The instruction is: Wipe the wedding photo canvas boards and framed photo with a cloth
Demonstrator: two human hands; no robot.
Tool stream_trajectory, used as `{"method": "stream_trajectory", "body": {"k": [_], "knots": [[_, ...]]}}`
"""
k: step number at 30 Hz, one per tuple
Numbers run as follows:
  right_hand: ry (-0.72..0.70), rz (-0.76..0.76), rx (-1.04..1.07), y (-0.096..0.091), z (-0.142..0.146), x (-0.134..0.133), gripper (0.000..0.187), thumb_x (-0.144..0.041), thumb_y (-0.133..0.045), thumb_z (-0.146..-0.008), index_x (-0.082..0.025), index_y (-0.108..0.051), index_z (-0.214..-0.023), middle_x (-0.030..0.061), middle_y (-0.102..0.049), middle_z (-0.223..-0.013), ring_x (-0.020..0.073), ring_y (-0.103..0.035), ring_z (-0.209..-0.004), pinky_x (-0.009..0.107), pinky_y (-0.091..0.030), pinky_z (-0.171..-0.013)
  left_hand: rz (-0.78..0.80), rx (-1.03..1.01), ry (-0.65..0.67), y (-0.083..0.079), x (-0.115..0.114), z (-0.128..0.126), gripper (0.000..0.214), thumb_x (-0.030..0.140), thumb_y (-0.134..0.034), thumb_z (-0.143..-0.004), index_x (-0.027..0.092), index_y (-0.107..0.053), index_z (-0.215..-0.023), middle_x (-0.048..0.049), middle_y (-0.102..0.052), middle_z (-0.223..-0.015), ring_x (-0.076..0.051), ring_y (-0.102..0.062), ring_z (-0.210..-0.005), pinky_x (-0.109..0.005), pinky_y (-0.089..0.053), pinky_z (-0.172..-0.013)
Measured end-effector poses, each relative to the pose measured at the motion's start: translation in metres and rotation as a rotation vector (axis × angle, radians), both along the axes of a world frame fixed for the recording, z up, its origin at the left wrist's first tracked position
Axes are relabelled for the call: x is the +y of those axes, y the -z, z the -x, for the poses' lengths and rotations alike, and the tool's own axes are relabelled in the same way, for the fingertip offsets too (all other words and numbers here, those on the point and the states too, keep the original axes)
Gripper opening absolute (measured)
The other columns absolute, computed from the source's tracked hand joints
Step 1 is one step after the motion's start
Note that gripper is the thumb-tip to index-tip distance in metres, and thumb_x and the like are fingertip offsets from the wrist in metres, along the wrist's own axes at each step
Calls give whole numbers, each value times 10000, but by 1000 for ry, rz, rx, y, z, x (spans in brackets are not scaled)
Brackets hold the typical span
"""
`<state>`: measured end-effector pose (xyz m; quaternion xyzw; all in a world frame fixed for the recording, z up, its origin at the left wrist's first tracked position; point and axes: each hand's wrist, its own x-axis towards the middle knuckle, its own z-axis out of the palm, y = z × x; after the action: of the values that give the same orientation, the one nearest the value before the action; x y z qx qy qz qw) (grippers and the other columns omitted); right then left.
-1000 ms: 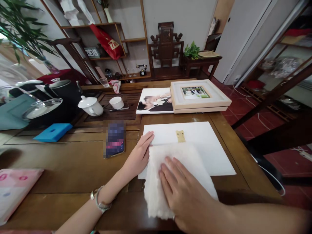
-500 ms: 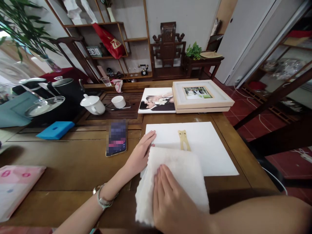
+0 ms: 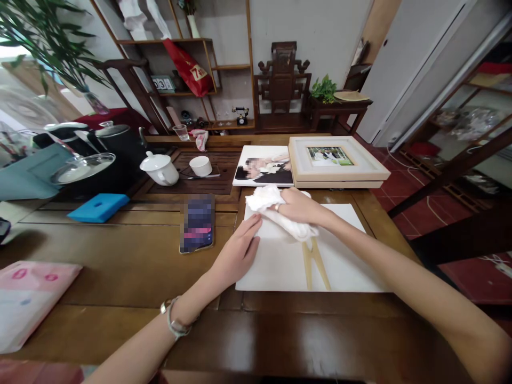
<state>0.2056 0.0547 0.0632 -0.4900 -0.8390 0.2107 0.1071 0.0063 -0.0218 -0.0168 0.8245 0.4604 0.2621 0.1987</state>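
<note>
Table, dark wood, fills the view. White panel lies flat near the front edge, right of centre, a tan forked stand on its face.

Framed photo and a print sit just beyond the panel's far edge. Phone lies just beside the panel's left edge. Tea tray with teapot and cup is at the far left. Blue box and pink pack are well apart, on the left side.

Right hand, fingers curled and pinching a bunched white cloth, rests at the panel's far edge. Left hand, fingers pressed together and flat, pins the panel's left edge.

Step in hand, by my reading: wiping the panel's face, with the cloth at the far end of a stroke. The next move likely calls for a pull toward the front edge, lifting over or skirting the stand.

Room: open wood along the front edge; the right edge is close; the far side is crowded by the frame and print.
</note>
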Motion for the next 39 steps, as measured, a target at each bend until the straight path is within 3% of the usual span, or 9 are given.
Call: {"method": "stream_trajectory", "body": {"k": [6,10,15,18,20,24,28,33,39], "knots": [[-137,-10,13,2,22,13,233,-338,-505,-860,-150,-624,-789,140,-721,-939,228,-625,-818,268,-416,-651,-4,-9,10,-3,1,0,443,233,-358,-1003,163,-465,-1427,-123,-448,-1490,-261,-357,-1426,-464,-309,-1190],[-153,-35,-23,7,-13,-1,122,-200,-513,-797,-149,-624,-787,133,-716,-908,233,-625,-811,280,-414,-676,13,-9,12,-5,-1,0,433,234,-353,-1003,187,-479,-1415,-121,-475,-1471,-256,-402,-1402,-456,-346,-1171],[-3,-77,-61,13,-62,-20,167,-142,-462,-778,-139,-627,-809,139,-709,-882,250,-635,-778,316,-446,-678,8,19,4,-1,-1,1,437,232,-352,-1005,170,-461,-1423,-115,-420,-1525,-247,-339,-1443,-491,-282,-1201],[-54,-186,-71,19,-59,-32,310,-107,-478,-727,-115,-661,-977,171,-711,-1068,296,-643,-1015,387,-463,-885,-1,28,3,1,0,0,436,236,-353,-1006,151,-463,-1419,-127,-424,-1521,-244,-335,-1445,-492,-271,-1204],[-154,-253,-71,25,-46,-40,465,-102,-500,-697,-86,-641,-1139,192,-663,-1239,312,-565,-1215,452,-367,-1058,-9,19,9,0,1,0,433,232,-358,-1003,156,-472,-1413,-125,-431,-1515,-246,-335,-1445,-491,-274,-1204],[-275,-305,-16,37,-28,-51,592,-117,-522,-692,-54,-584,-1277,199,-580,-1372,288,-472,-1336,487,-246,-1160,-16,-2,48,-2,1,0,428,205,-345,-997,199,-499,-1397,-103,-415,-1527,-249,-330,-1447,-482,-307,-1192],[-117,-257,27,32,-42,-54,565,-113,-501,-699,-98,-605,-1254,171,-635,-1307,289,-541,-1257,453,-353,-1095,-2,21,18,-1,0,1,435,239,-356,-1004,180,-466,-1421,-113,-420,-1526,-255,-332,-1446,-504,-280,-1200],[187,-111,-121,21,-92,-53,237,-147,-458,-765,-130,-638,-919,151,-711,-920,267,-652,-812,336,-478,-709,-13,30,15,0,0,2,441,249,-343,-1010,157,-457,-1426,-121,-420,-1526,-241,-324,-1451,-492,-264,-1207],[365,-71,-326,17,-146,-68,223,-172,-422,-819,-129,-640,-829,212,-684,-839,305,-659,-796,396,-475,-709,-10,28,14,1,-1,2,441,241,-343,-1012,136,-456,-1426,-130,-415,-1528,-237,-314,-1455,-480,-254,-1213]]}}
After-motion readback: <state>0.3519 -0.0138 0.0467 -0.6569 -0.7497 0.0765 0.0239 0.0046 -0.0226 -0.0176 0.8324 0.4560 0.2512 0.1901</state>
